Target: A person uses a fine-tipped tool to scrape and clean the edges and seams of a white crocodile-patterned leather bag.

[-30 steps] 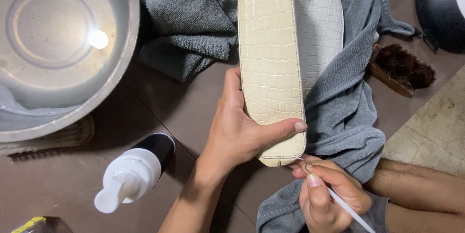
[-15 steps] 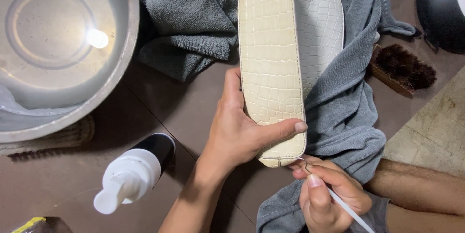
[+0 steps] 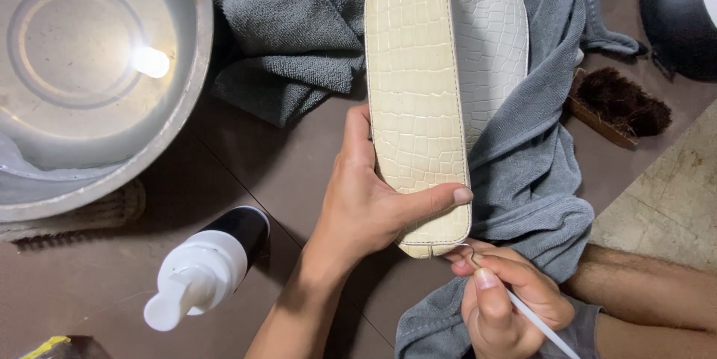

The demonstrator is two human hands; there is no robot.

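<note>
So, quick rundown, label by label:

Bag: cream croc-textured bag [image 3: 414,98] stands on end mid-frame, bottom panel facing up, its lower corner at about 6 o'clock of the bag.

Left hand: left hand [image 3: 366,206] wraps the bag from 9 o'clock, thumb [image 3: 429,202] laid across the bottom panel. Grip closed firmly on the bag.

Right hand: right hand [image 3: 508,303] sits at 5 o'clock of the bag, grip pinched tight round a thin white-handled tool [image 3: 534,319] whose small hooked metal tip [image 3: 469,252] touches the bag's lower corner seam.

Since a second ago: honestly nothing has budged. Both hands, bag and tool match the earlier frames.

Towel: grey towel [image 3: 538,157] bunched under and at 3 o'clock of the bag, more of it at 11 o'clock.

Basin: big metal basin [image 3: 190,98] at 10 o'clock, water inside, a light reflecting off it.

Bottle: black pump bottle [image 3: 205,266] with a white head lying on the brown floor [image 3: 261,172] at 8 o'clock.

Brush: dark-bristled wooden brush [image 3: 620,105] at 3 o'clock, just beside the towel.
</note>
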